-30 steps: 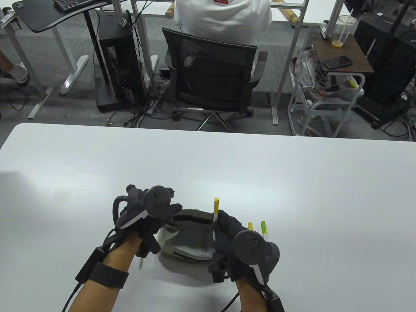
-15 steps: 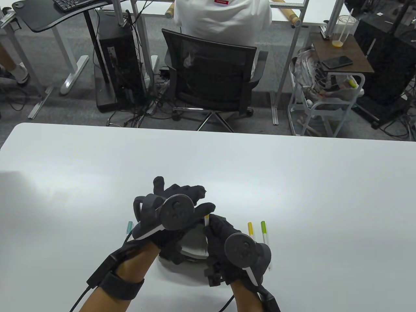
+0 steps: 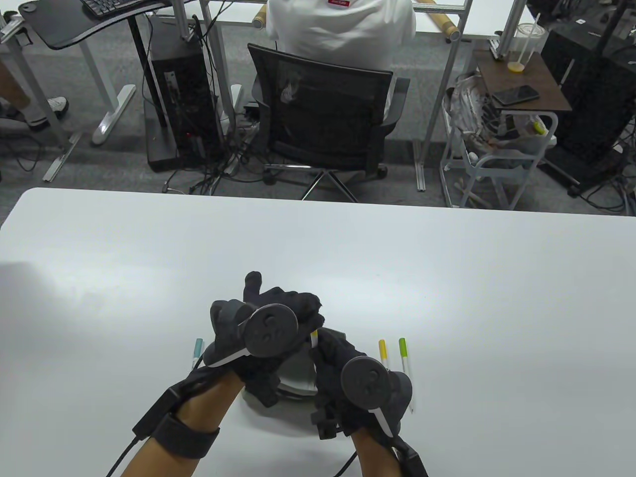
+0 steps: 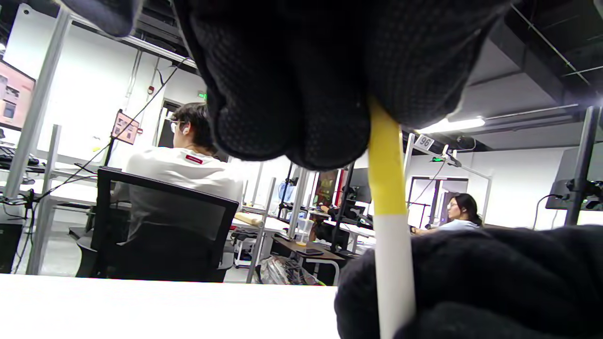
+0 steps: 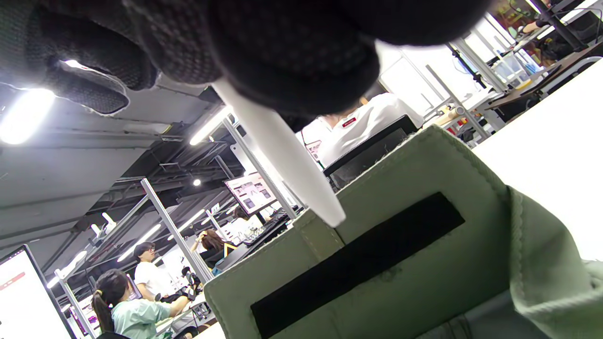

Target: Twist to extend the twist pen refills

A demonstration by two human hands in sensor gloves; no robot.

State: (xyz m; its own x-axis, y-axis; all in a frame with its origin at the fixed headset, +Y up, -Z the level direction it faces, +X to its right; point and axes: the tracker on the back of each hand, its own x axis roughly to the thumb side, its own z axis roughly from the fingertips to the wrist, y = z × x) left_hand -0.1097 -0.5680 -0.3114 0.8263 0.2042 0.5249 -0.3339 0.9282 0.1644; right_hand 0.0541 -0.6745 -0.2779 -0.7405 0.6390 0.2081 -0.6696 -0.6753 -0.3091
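Both hands hold one white twist pen with a yellow top [image 3: 314, 338] above a grey-green fabric pouch [image 3: 298, 370]. My left hand [image 3: 293, 310] grips its yellow top; in the left wrist view the yellow end [image 4: 386, 165] goes up into my fingers [image 4: 282, 84]. My right hand [image 3: 330, 350] grips the white barrel lower down; in the right wrist view the barrel's pointed tip [image 5: 301, 183] hangs over the pouch [image 5: 400, 263]. Three more pens lie on the table: a teal-capped one [image 3: 197, 349] at the left, a yellow-capped one [image 3: 382, 351] and a green-capped one [image 3: 405, 357] at the right.
The white table [image 3: 447, 278] stretches far beyond the hands. The pouch flap with a black hook-and-loop strip [image 5: 358, 259] stands open under the pen. An office chair [image 3: 323, 124] with a seated person is beyond the far table edge.
My left hand left the pouch, came right and closed over the pen's yellow top. The right hand lowered the pen slightly. The teal-capped pen came into view at the left.
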